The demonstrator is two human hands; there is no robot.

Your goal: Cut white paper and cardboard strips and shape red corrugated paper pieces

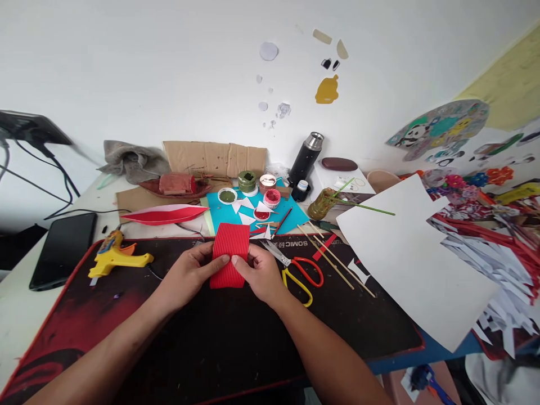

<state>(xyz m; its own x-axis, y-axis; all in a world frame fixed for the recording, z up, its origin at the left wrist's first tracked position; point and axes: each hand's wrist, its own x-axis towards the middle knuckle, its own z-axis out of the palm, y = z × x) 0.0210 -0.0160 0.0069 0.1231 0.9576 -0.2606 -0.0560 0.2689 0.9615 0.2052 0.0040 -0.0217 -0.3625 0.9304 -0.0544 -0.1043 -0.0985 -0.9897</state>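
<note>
Between both hands I hold a curved piece of red corrugated cardboard (230, 239) above the dark mat. My left hand (194, 270) grips its left side, thumb pressed on the ridged face and fingers behind. On the other side my right hand (262, 274) pinches it the same way, the two thumbs nearly touching. The fingers behind the cardboard are partly hidden. Close to my right hand lie scissors (301, 275) with one red and one yellow handle loop. A red and white boat-shaped paper piece (165, 214) rests beyond my left hand.
A yellow glue gun (120, 257) and a black phone (64, 250) lie at left. Paint pots (247, 182) stand on blue paper (219, 216) at the back, near a black thermos (306, 157). Thin wooden sticks (337, 267) and a white sheet (413, 259) are at right.
</note>
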